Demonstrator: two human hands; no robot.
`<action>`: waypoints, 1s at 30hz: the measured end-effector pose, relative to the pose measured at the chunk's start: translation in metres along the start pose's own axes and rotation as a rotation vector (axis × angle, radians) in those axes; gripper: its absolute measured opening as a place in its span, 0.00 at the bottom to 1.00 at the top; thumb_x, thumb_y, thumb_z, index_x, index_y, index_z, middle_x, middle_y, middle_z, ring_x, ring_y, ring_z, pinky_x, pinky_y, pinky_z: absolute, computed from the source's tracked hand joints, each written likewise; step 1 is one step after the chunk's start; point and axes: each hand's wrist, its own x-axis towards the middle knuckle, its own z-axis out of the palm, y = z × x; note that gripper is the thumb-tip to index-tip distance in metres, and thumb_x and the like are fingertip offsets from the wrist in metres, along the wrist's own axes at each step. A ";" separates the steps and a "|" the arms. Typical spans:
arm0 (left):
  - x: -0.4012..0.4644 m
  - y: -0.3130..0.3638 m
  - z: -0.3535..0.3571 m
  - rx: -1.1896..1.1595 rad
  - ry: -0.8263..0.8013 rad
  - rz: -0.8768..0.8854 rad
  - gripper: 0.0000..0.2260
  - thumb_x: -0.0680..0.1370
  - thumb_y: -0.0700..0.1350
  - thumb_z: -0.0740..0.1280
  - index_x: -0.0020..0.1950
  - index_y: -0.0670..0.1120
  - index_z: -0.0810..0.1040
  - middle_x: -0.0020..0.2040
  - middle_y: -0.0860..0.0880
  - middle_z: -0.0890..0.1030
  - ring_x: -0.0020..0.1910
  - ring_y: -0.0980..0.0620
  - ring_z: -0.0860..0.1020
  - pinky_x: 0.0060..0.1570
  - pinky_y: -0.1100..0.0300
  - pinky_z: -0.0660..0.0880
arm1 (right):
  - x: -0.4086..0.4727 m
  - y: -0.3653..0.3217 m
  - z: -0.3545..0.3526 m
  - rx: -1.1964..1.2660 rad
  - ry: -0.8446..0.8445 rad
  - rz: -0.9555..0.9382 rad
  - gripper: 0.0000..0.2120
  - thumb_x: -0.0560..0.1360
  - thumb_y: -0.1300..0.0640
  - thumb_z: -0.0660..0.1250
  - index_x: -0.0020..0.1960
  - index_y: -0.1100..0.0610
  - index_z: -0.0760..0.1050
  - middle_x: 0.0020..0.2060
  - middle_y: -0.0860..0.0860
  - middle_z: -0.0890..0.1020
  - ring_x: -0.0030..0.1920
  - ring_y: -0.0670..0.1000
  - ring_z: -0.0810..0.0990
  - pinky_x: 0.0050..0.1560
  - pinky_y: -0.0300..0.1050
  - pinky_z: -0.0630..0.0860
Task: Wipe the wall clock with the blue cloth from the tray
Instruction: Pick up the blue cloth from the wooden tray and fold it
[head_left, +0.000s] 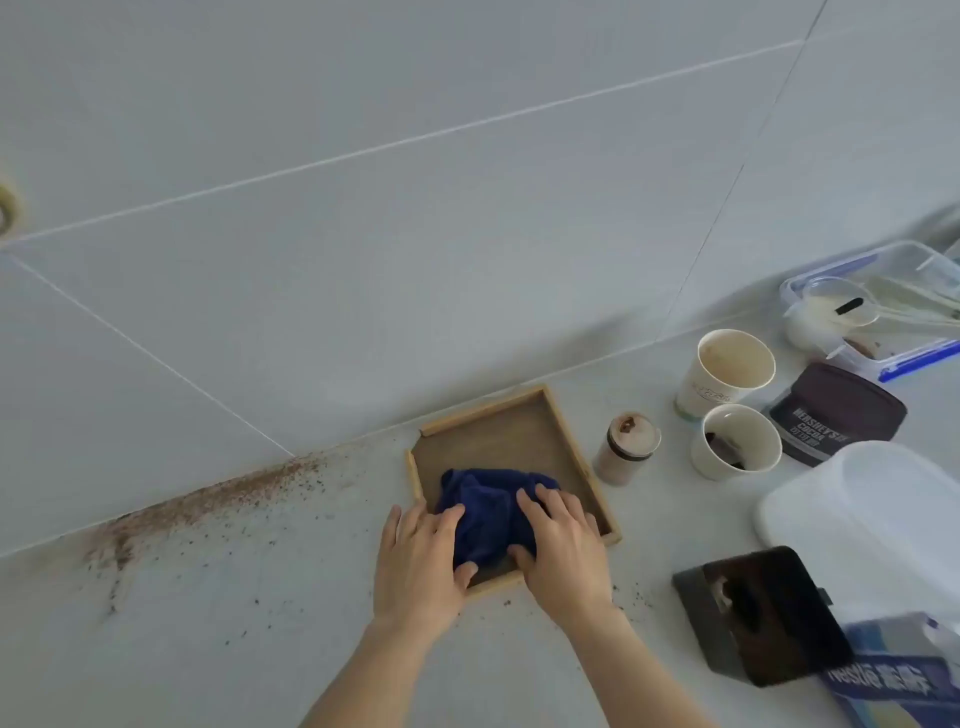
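Two bare hands are pressed onto a crumpled blue cloth (483, 512) lying in the near half of a shallow wooden tray (563, 415) on a pale countertop (260, 597). The left hand (418, 564) is laid over the tray's near-left corner, its fingers curled onto the cloth's left edge; the right hand (563, 545) is clasped over the cloth's right side, thumb tucked beneath the fabric. The cloth is gripped by both hands but has not been lifted clear of the tray. Brown powder (208, 501) is scattered along the seam where counter meets the tiled wall (415, 208), left of the tray. To the right, a small lidded jar (626, 449), two paper cups (732, 371), a dark cocoa tin (836, 413) and a clear blue-clipped container (883, 306) are grouped. A dark box (761, 616) is seen nearer, on the right. No wall clock is visible.
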 end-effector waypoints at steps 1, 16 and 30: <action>0.000 0.002 0.000 0.003 0.008 -0.017 0.32 0.80 0.60 0.67 0.82 0.55 0.61 0.76 0.53 0.75 0.82 0.48 0.61 0.84 0.48 0.47 | 0.002 0.001 0.000 -0.004 -0.003 -0.007 0.29 0.77 0.50 0.72 0.76 0.50 0.68 0.73 0.50 0.74 0.73 0.55 0.69 0.69 0.53 0.73; 0.013 -0.009 -0.033 -0.003 0.224 0.010 0.11 0.84 0.53 0.63 0.65 0.55 0.78 0.57 0.57 0.85 0.64 0.50 0.73 0.72 0.56 0.62 | 0.003 -0.001 -0.025 -0.026 0.158 -0.018 0.08 0.79 0.56 0.69 0.56 0.51 0.84 0.51 0.48 0.86 0.59 0.53 0.80 0.62 0.48 0.74; -0.021 -0.050 -0.141 0.029 0.452 0.045 0.06 0.82 0.48 0.64 0.57 0.52 0.80 0.47 0.54 0.85 0.60 0.47 0.75 0.70 0.55 0.63 | -0.004 -0.068 -0.107 0.010 0.359 -0.162 0.09 0.80 0.55 0.63 0.53 0.49 0.82 0.48 0.44 0.84 0.55 0.50 0.78 0.59 0.43 0.68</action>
